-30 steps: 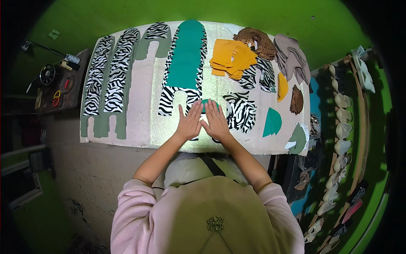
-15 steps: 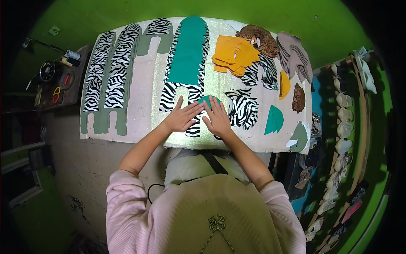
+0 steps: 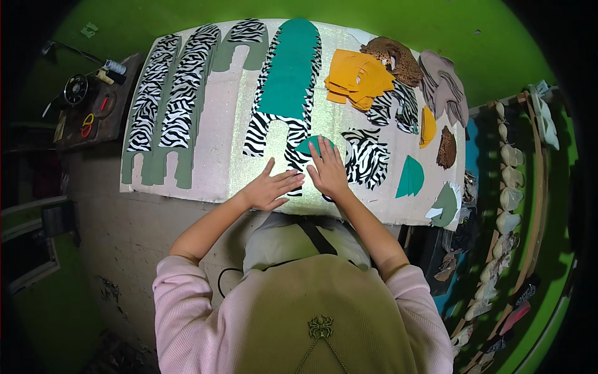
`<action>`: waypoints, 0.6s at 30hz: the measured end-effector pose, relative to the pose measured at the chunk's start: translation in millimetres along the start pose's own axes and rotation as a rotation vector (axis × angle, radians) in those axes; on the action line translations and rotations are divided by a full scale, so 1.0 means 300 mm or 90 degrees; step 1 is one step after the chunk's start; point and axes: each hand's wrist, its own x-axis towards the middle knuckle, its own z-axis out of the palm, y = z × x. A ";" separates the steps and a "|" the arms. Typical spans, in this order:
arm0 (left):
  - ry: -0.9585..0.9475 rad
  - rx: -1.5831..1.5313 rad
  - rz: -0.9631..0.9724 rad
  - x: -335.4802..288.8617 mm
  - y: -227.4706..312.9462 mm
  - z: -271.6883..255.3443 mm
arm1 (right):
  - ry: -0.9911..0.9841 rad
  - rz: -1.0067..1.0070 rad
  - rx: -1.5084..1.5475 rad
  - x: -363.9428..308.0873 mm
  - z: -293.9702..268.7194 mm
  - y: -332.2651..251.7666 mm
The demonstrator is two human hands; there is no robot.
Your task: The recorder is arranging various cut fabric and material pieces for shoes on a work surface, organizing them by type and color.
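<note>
Right hand (image 3: pixel 329 174) flat, fingers extended on green half-round fabric piece (image 3: pixel 308 148), one o'clock from left hand (image 3: pixel 269 189), splayed over black-and-white zebra-print fabric strip (image 3: pixel 294 161); contact unclear. Sideways drag could skew the green piece.

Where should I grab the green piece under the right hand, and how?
Probably pinch the green piece by its left tip, coming from the left with finger and thumb. It looks thin and flat, and that pointed end sticks out past the right hand, whose fingers cover part of the rest.
</note>
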 end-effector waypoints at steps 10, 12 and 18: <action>-0.014 -0.014 -0.006 -0.051 0.061 0.012 | 0.010 -0.007 -0.026 0.001 0.007 0.002; 0.018 0.027 -0.008 -0.049 0.068 0.010 | 0.023 -0.012 -0.046 0.003 0.006 -0.001; 0.364 0.042 -0.291 0.056 0.112 -0.043 | 0.153 0.108 0.000 -0.041 -0.093 -0.051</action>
